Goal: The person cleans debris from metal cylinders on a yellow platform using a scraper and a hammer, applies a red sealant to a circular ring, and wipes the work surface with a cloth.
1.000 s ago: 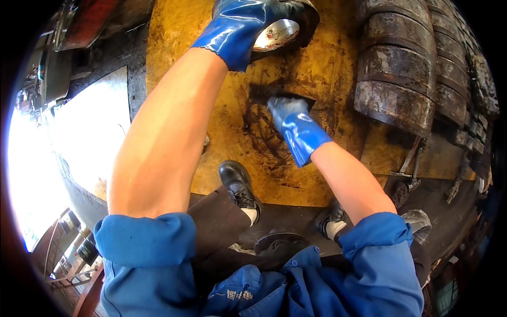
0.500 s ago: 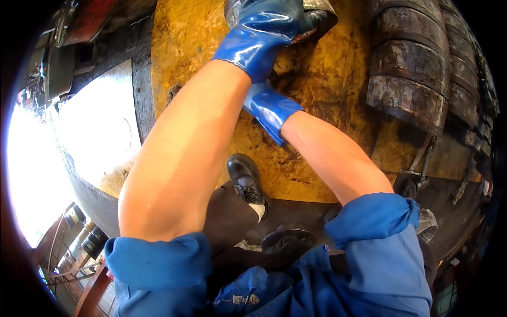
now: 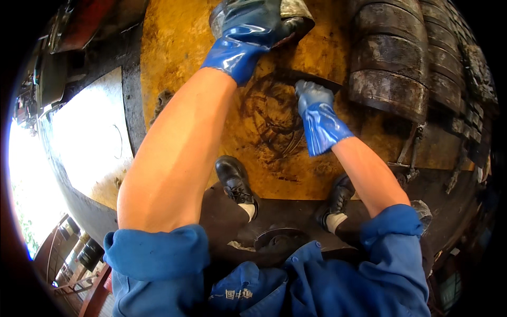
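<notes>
My left hand (image 3: 245,31), in a blue rubber glove, is at the top middle over a grey, rounded, metal-looking piece (image 3: 298,11). It is closed on this piece, though the fingertips are hidden behind the glove. The piece has a dark underside and is cut off by the top edge of the picture. My right hand (image 3: 320,108), gloved the same way, is lower and to the right, apart from the left. Its fingers are curled beside a dark, thin, blade-like tool (image 3: 331,83) that it appears to grip; the handle is hidden.
A stained yellow plate (image 3: 182,39) lies under both hands, with dark smears (image 3: 274,119) in its middle. Stacked dark cylindrical blocks (image 3: 389,58) stand in rows to the right. A bright white sheet (image 3: 92,129) is at left. My black shoes (image 3: 232,177) are at the plate's near edge.
My right hand has moved from beneath my left wrist out to the right, and the dark blade-like tool has come into sight. My left hand still holds the grey piece.
</notes>
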